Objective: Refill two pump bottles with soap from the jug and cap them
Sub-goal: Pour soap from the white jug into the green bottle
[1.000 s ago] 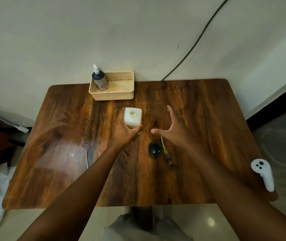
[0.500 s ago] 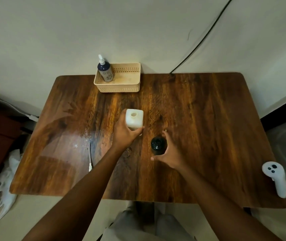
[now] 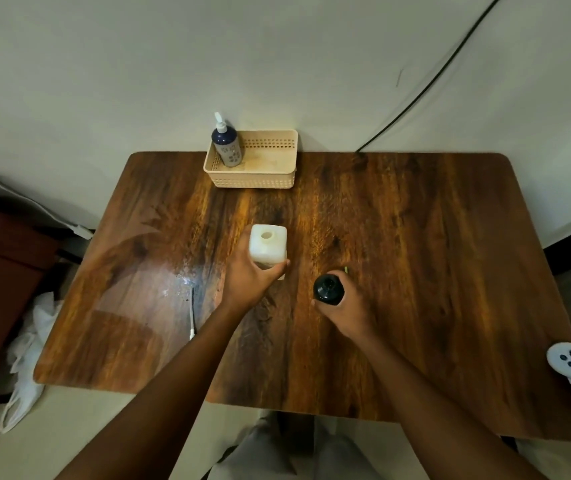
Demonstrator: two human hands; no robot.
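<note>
Done: capped pump bottle in basket | Now: left hand grips open jug, right hand grips uncapped dark bottle | Left: fill, cap.

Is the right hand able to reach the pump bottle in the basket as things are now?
Probably not right away: the right hand grips the open dark bottle. The pump bottle stands in the basket at the far edge; bare wood lies between.

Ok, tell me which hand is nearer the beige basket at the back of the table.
Left. The left hand, gripping the white jug, sits almost straight in front of the basket. The right hand, holding the dark bottle, is lower and off to the basket's right.
</note>
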